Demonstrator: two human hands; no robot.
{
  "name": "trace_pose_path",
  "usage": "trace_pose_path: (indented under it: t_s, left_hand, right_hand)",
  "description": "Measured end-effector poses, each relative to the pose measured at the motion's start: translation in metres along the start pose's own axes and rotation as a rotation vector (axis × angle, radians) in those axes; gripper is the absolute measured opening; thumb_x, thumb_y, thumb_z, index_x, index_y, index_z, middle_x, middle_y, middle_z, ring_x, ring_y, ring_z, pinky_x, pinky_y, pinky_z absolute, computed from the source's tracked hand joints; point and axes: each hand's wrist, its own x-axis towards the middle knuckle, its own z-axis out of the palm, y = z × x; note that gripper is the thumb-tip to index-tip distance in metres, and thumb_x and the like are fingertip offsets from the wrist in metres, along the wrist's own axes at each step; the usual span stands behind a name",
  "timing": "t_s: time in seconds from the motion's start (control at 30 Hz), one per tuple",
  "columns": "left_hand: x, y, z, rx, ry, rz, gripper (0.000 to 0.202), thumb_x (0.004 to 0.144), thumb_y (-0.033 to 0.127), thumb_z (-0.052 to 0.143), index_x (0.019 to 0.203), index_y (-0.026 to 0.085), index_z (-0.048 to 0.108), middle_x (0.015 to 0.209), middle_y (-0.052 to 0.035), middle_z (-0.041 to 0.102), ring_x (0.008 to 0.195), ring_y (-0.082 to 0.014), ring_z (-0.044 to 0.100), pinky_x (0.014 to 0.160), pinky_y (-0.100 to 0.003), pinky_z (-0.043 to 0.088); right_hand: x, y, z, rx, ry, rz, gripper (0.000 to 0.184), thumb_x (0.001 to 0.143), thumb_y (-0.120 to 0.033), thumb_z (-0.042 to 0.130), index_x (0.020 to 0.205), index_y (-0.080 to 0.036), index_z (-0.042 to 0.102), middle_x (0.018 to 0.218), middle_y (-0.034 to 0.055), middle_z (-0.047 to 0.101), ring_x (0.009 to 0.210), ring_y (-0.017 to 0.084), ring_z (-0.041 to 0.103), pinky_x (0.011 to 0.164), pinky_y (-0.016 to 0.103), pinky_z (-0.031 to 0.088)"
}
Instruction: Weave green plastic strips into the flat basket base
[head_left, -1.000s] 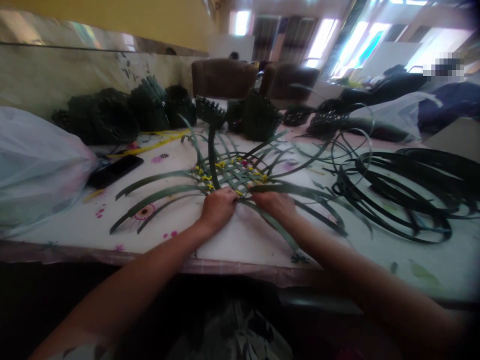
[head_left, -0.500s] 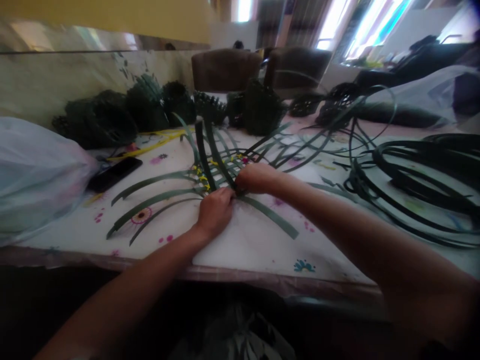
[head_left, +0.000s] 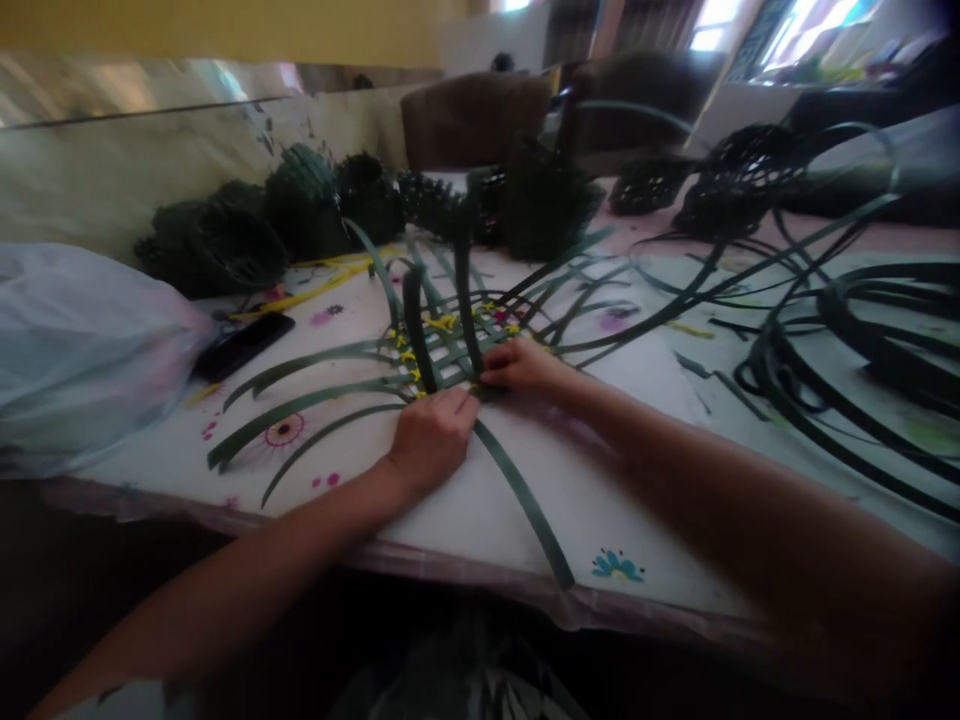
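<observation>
A flat woven mat of dark green strips [head_left: 450, 345] with yellow ties lies on the flowered table cover [head_left: 645, 520]. Long loose strip ends fan out from it on all sides. My left hand [head_left: 431, 435] presses down on the mat's near edge, fingers closed over the strips. My right hand [head_left: 517, 365] sits just right of it, pinching a green strip at the weave's near right corner. One loose strip [head_left: 525, 505] runs from under my hands toward the table's front edge.
A black phone [head_left: 244, 345] lies left of the weave. A clear plastic bag [head_left: 82, 350] fills the left side. Several dark green woven baskets [head_left: 300, 215] stand along the back. Coils of dark strip [head_left: 847, 340] lie at the right.
My right hand has moved left and up onto the weave's corner beside my left hand. The loose strip under it has swung toward the table's front edge. The view has tilted.
</observation>
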Motion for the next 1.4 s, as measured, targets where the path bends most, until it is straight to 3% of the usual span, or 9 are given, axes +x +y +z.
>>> trace_pose_path:
  t_s: [0.1,0.17,0.3,0.53,0.73,0.83,1.07,1.27,1.4]
  left_hand:
    - [0.006,-0.002,-0.004,-0.021,-0.007,0.021,0.014,0.084,0.010,0.053,0.085,0.016,0.066,0.084,-0.0082,0.071,0.083,-0.0244,0.065,0.087,-0.041,0.046]
    - [0.014,-0.003,-0.008,-0.112,-0.015,-0.152,0.014,0.084,0.016,0.058,0.095,0.016,0.066,0.087,-0.0080,0.073,0.085,-0.0248,0.066,0.088,-0.040,0.046]
    - [0.035,-0.008,-0.009,-0.350,-0.032,-0.514,0.037,0.084,0.038,0.067,0.115,0.018,0.064,0.099,-0.0082,0.074,0.091,-0.0258,0.067,0.078,-0.034,0.047]
    - [0.049,-0.016,0.008,-0.799,0.014,-0.607,0.015,0.082,0.033,0.067,0.087,0.020,0.072,0.080,-0.0026,0.071,0.080,-0.0198,0.064,0.071,-0.029,0.048]
    - [0.044,-0.019,0.016,-0.865,0.072,-0.632,0.009,0.078,0.026,0.065,0.075,0.019,0.068,0.073,-0.0015,0.067,0.075,-0.0181,0.061,0.072,-0.030,0.049]
    - [0.043,-0.020,0.018,-0.860,0.081,-0.634,0.007,0.078,0.024,0.066,0.074,0.018,0.067,0.075,-0.0022,0.068,0.076,-0.0184,0.061,0.073,-0.031,0.049]
    - [0.042,-0.020,0.013,-0.841,0.070,-0.594,0.006,0.079,0.019,0.063,0.073,0.017,0.065,0.077,-0.0020,0.068,0.076,-0.0175,0.062,0.074,-0.030,0.049]
    - [0.036,-0.017,0.010,-0.755,0.043,-0.585,0.008,0.084,0.024,0.062,0.080,0.018,0.066,0.075,-0.0012,0.068,0.073,-0.0172,0.062,0.068,-0.029,0.048]
    - [0.028,-0.011,0.002,-0.620,0.020,-0.474,0.011,0.090,0.026,0.059,0.090,0.019,0.068,0.082,-0.0025,0.070,0.078,-0.0190,0.064,0.072,-0.030,0.049]
  right_hand:
    - [-0.001,-0.002,0.003,-0.050,0.050,0.007,0.022,0.074,-0.021,0.061,0.057,-0.017,0.048,0.056,-0.0052,0.042,0.059,0.009,0.037,0.057,0.026,0.027]
    - [-0.004,-0.004,0.004,-0.026,0.060,0.017,0.017,0.075,-0.020,0.060,0.060,-0.017,0.052,0.058,-0.0043,0.046,0.059,0.010,0.040,0.058,0.025,0.029]
    - [-0.011,-0.008,0.002,0.040,0.056,0.002,0.012,0.075,-0.025,0.063,0.067,-0.017,0.060,0.064,-0.0019,0.054,0.064,0.012,0.045,0.059,0.024,0.033]
    - [-0.008,-0.003,-0.001,0.001,0.010,-0.052,0.013,0.078,-0.028,0.063,0.071,-0.017,0.063,0.066,-0.0024,0.056,0.066,0.012,0.047,0.063,0.025,0.035]
    - [-0.013,-0.001,-0.016,0.063,-0.164,-0.067,0.024,0.077,-0.039,0.064,0.072,-0.016,0.059,0.064,-0.0035,0.050,0.062,0.011,0.041,0.059,0.026,0.032]
    - [-0.016,-0.004,-0.020,0.009,-0.231,-0.128,0.013,0.076,-0.029,0.060,0.070,-0.017,0.057,0.064,-0.0038,0.051,0.063,0.011,0.043,0.061,0.025,0.033]
    - [-0.027,-0.014,-0.012,-0.494,-0.015,-0.154,0.009,0.079,-0.015,0.059,0.075,-0.021,0.063,0.079,0.0002,0.063,0.072,0.014,0.051,0.066,0.026,0.031]
    - [-0.029,-0.011,-0.008,-0.415,0.035,-0.291,0.016,0.083,-0.013,0.056,0.088,-0.022,0.068,0.088,0.0040,0.067,0.085,0.017,0.056,0.072,0.026,0.038]
    - [-0.026,0.000,-0.005,-0.301,0.005,-0.329,0.016,0.083,-0.016,0.058,0.093,-0.022,0.070,0.090,0.0042,0.069,0.084,0.018,0.059,0.075,0.026,0.042]
